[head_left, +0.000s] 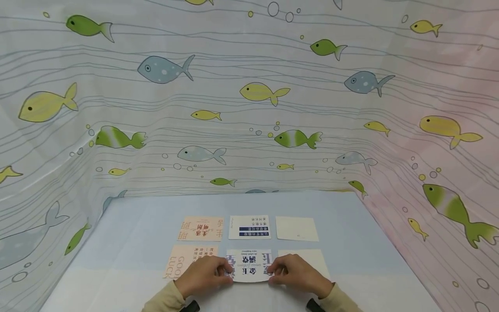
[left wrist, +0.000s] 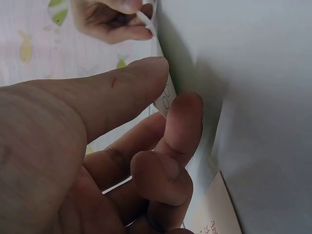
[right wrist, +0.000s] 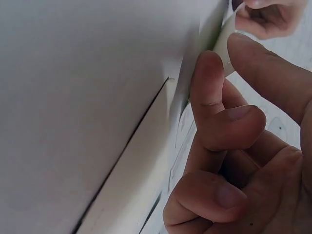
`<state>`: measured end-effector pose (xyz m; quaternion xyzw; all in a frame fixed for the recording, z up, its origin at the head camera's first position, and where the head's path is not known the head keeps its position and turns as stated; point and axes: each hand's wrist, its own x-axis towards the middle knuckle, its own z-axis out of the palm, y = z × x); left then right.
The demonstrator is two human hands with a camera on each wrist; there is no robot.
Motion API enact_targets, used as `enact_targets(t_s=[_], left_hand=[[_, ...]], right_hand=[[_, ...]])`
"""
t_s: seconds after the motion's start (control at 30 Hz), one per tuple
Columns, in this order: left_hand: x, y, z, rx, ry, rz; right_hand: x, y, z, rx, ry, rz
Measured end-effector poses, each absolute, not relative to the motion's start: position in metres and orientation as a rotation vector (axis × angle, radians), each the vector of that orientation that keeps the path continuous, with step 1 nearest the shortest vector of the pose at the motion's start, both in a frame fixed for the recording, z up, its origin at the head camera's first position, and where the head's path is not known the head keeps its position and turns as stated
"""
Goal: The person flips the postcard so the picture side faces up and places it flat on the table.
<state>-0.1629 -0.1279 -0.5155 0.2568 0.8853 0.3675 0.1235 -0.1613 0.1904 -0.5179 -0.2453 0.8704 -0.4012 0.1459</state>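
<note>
A white card [head_left: 249, 265] with purple and dark printed characters is held between my two hands at the near middle of the table. My left hand [head_left: 202, 274] pinches its left edge between thumb and index finger. On the opposite edge, my right hand [head_left: 300, 273] pinches it the same way. The card's near edge bows slightly. In the left wrist view, a narrow strip of the card [left wrist: 165, 100] shows between thumb and fingertip. Part of it [right wrist: 223, 51] also appears beside the right thumb in the right wrist view.
Beyond the held card lie an orange-printed card [head_left: 200, 229], a white card with dark blue bands [head_left: 249, 227] and a plain cream card [head_left: 297, 229]. A "GOOD LUCK" card [head_left: 185, 260] is partly behind my left hand, another cream card [head_left: 312, 259] behind my right. Fish-patterned curtains [head_left: 234, 130] surround the table.
</note>
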Motion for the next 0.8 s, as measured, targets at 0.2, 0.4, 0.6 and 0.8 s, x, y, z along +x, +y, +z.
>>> enact_targets(t_s=[0.2,0.4,0.6,0.8], left_hand=[[-0.1649,-0.1284,-0.5199,0.752,2.581,1.074],[-0.1679,-0.1275,-0.5210,0.745,2.576,1.067],[-0.1705,-0.1265,-0.5177,0.739,2.592,1.054],[-0.1729,-0.1251,-0.5169,0.719,2.607,1.032]], right_hand=[[-0.1639,0.1883,-0.5161,-0.702,2.494,-1.136],[-0.1644,0.1861,-0.5138,-0.675,2.501,-1.134],[-0.1649,0.1834,-0.5134,-0.681,2.568,-1.069],[-0.1674,0.1825,-0.5151,-0.659,2.602,-1.022]])
